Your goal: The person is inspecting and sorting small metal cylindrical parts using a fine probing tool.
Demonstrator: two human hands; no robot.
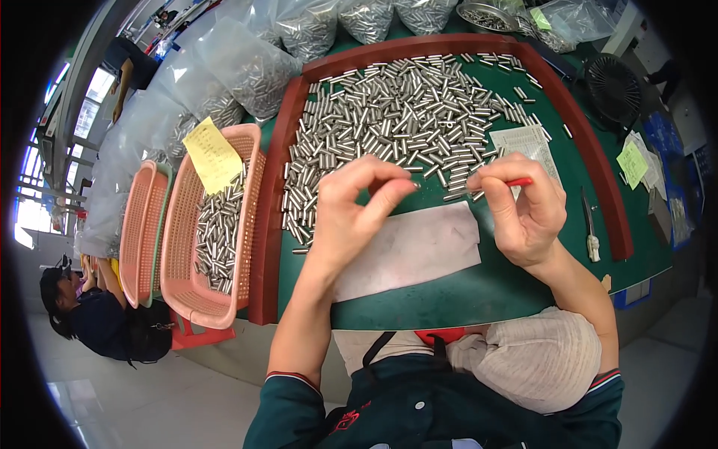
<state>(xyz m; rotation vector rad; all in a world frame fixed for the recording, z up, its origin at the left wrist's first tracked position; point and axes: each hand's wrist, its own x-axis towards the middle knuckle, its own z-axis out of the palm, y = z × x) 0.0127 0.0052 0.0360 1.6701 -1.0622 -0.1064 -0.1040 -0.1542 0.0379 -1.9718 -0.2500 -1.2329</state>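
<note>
Both my hands are raised over the near part of the green table, with a heap of short metal pins (396, 112) beyond them. The thumb and forefinger of my left hand (351, 209) are pinched together; a small dark spot shows at their tips, too small to name. My right hand (523, 213) is closed, its thumb and forefinger pressed together. A thin red stick (520, 182) pokes out between its fingers; the rest of it is hidden. Below and between the hands lies a pale, smudged cloth (411, 251). A printed sheet (527, 146) lies behind my right hand.
A dark red wooden frame (273, 224) borders the work area. To the left stand pink baskets (213, 314), one with pins and a yellow note (213, 155). Bags of pins (254, 71) line the back. Tweezers (589, 224) and a black fan (613, 86) are at right. A person (105, 318) sits at left.
</note>
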